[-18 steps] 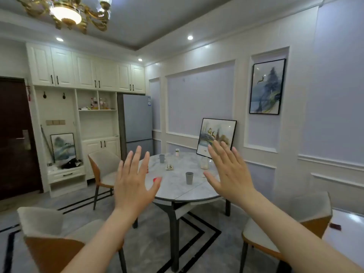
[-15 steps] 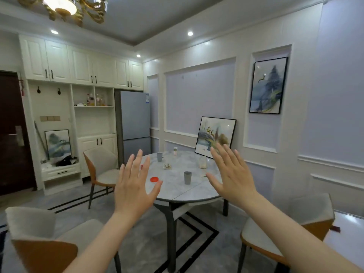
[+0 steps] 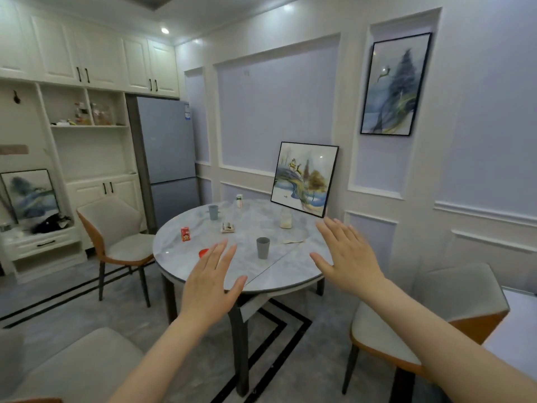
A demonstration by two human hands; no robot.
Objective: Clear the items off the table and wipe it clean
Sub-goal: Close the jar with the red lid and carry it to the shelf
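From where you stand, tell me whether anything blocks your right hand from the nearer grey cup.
Nothing visible does. The right hand hangs open in the air, and bare marble tabletop lies between it and the nearer grey cup. The paper scrap lies farther back, off that line.

**Greys, whites and small spots of red**

The round table (image 3: 261, 274) at centre frame is pale grey marble with faint veining. Two grey cups (image 3: 263, 248) stand on it, beside a red carton (image 3: 185, 234) and a red lid (image 3: 203, 252). The chairs (image 3: 116, 228) are grey with orange backs. At upper left, the cupboards (image 3: 87, 53) are white; the fridge (image 3: 168, 158) is blue-grey.
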